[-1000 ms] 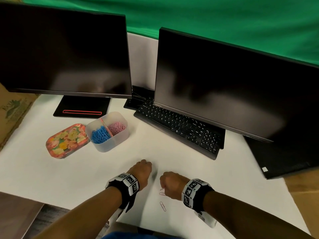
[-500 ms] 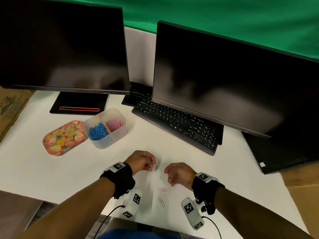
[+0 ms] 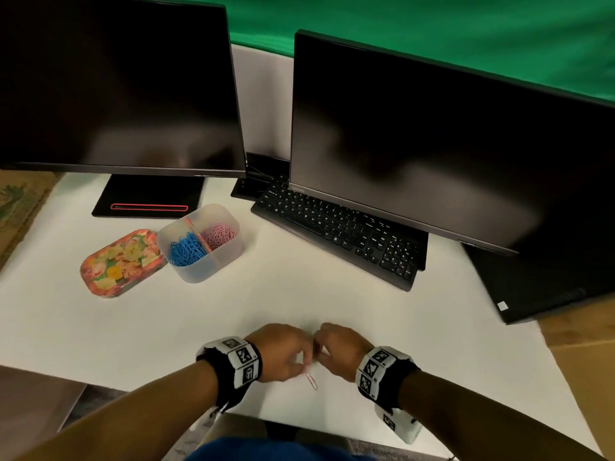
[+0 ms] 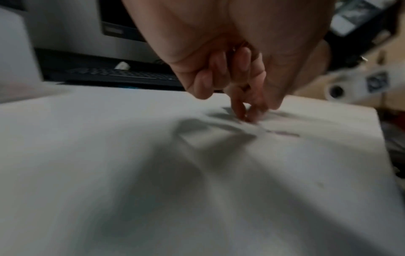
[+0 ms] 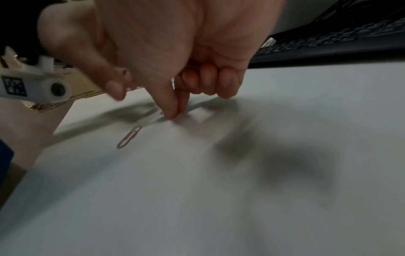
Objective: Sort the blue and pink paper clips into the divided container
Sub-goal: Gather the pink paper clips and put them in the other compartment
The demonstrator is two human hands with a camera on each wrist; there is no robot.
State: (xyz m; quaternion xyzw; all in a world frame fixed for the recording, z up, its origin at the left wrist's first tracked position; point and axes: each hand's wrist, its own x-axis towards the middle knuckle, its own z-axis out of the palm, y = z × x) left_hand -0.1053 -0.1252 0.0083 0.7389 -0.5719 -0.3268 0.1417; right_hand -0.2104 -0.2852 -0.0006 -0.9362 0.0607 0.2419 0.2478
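The clear divided container (image 3: 213, 266) stands left of centre, with blue clips (image 3: 186, 249) in its left half and pink clips (image 3: 218, 232) in its right half. One pink paper clip (image 3: 311, 380) lies loose on the white table, also seen in the right wrist view (image 5: 129, 136). Both hands meet just beyond it. My left hand (image 3: 304, 359) has curled fingers with its tips on the table, and a pink wire shows in the palm (image 4: 241, 45). My right hand (image 5: 175, 115) pinches thumb to forefinger at the table; what it pinches is hidden.
A floral tin lid (image 3: 121, 262) lies left of the container. Two dark monitors (image 3: 416, 144) and a black keyboard (image 3: 336, 234) fill the back. The table's near edge (image 3: 166, 390) runs just behind my wrists. Cardboard (image 3: 579, 331) lies at the right.
Both hands turned palm down and came together over the two loose clips. Only one clip now shows on the table. The view has tilted slightly.
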